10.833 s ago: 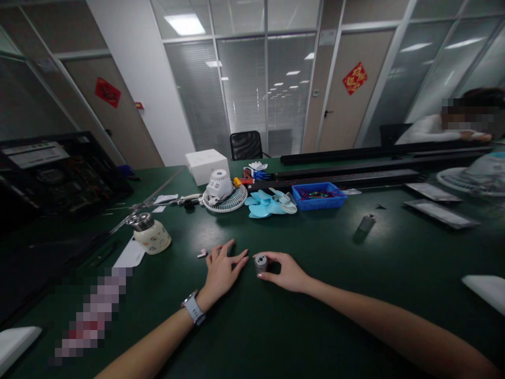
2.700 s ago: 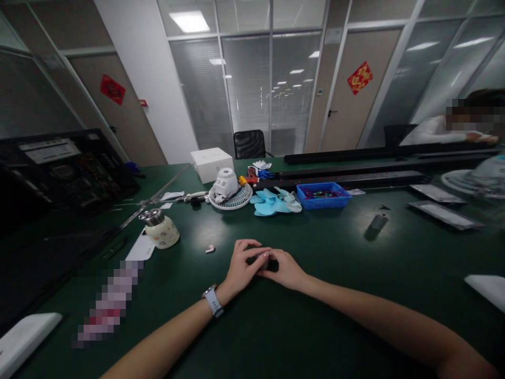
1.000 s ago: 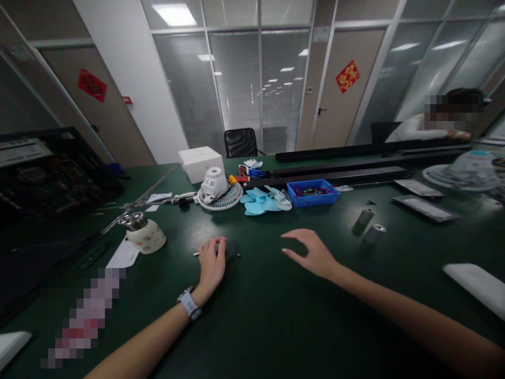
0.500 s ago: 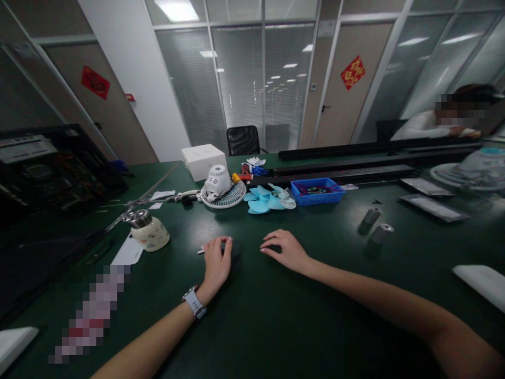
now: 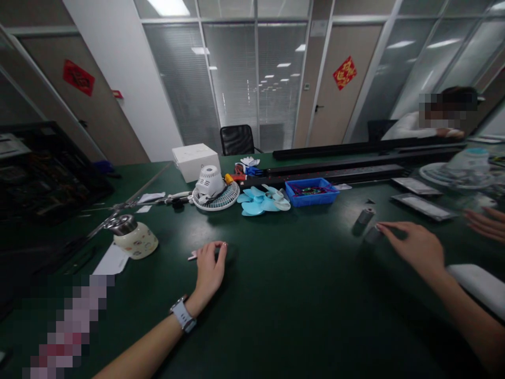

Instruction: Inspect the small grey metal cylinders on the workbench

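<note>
My left hand [image 5: 210, 268] rests on the green table [image 5: 268, 295], fingers loosely curved and the thumb apart from them, with nothing visible in it. A small pale stick-like piece [image 5: 192, 256] pokes out beside its fingers; its other end is hidden. At the right, my right hand [image 5: 418, 251] has its thumb and fingertips closed at the top of a small grey metal cylinder [image 5: 372, 235], partly covering it. The cylinder is still on the table. Just behind stands a second grey metal cylinder [image 5: 366, 215], untouched.
Behind are light-blue fan blades [image 5: 258, 201], a white fan part [image 5: 211, 184] and a blue tray [image 5: 313, 195] of small parts. A cream jar [image 5: 137, 241] stands left. Another person's hand [image 5: 489, 222] shows at the right edge, near flat packets [image 5: 424, 205].
My right hand has swung right from mid-table to the nearer grey cylinder. My left hand stays about where it was. Another person's hand has appeared at the right edge. The view has shifted slightly.
</note>
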`<control>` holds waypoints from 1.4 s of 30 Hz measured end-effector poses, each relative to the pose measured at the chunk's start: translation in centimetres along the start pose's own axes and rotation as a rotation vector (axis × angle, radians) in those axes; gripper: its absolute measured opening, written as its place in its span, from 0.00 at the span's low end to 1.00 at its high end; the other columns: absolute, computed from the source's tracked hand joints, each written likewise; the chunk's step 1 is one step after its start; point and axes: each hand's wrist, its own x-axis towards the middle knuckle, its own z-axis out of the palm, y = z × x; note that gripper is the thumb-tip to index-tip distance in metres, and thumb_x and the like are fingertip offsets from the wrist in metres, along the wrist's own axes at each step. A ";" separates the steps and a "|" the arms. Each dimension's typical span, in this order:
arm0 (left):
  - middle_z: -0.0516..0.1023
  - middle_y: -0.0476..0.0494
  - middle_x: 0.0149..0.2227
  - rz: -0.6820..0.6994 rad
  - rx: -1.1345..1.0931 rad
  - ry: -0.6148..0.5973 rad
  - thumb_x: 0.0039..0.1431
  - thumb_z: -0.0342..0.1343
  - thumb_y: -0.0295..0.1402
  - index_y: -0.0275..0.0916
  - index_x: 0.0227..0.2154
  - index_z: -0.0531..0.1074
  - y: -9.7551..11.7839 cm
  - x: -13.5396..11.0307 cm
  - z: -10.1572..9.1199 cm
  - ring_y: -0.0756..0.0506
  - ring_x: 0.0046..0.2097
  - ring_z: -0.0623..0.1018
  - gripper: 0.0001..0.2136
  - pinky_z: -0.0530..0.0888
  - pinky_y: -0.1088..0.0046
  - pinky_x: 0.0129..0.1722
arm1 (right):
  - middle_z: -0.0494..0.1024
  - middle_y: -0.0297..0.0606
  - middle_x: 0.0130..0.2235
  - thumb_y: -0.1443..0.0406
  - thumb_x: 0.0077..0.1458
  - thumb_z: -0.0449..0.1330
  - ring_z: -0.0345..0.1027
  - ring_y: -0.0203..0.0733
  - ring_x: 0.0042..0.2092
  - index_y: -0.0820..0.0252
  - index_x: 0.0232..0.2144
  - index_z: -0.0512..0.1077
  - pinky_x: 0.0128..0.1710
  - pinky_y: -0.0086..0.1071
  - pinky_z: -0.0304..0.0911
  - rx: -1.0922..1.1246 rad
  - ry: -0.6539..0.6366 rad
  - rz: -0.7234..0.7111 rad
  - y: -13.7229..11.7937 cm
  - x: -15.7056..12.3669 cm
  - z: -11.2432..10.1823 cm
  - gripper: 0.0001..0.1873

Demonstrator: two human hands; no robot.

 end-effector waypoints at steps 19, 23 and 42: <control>0.76 0.43 0.40 -0.010 0.005 -0.035 0.64 0.43 0.44 0.41 0.37 0.70 0.3 0.0 -0.1 0.40 0.45 0.70 0.16 0.64 0.56 0.50 | 0.78 0.45 0.47 0.44 0.54 0.49 0.71 0.58 0.45 0.51 0.46 0.77 0.37 0.42 0.62 0.025 -0.232 0.256 0.4 0.6 -0.6 0.29; 0.76 0.42 0.40 -0.004 0.007 -0.024 0.64 0.43 0.44 0.41 0.37 0.70 0.4 0.0 -0.1 0.39 0.45 0.71 0.15 0.64 0.56 0.49 | 0.74 0.49 0.52 0.41 0.52 0.50 0.68 0.58 0.49 0.51 0.54 0.70 0.42 0.43 0.61 0.011 -0.185 0.246 0.8 3.0 -1.1 0.35; 0.74 0.43 0.41 0.069 0.001 -0.028 0.64 0.45 0.43 0.41 0.38 0.70 0.8 -0.2 -0.3 0.40 0.45 0.69 0.14 0.66 0.60 0.48 | 0.80 0.43 0.39 0.48 0.43 0.64 0.74 0.48 0.40 0.58 0.44 0.77 0.38 0.37 0.66 0.360 -0.516 -0.315 -14.6 4.1 -0.8 0.28</control>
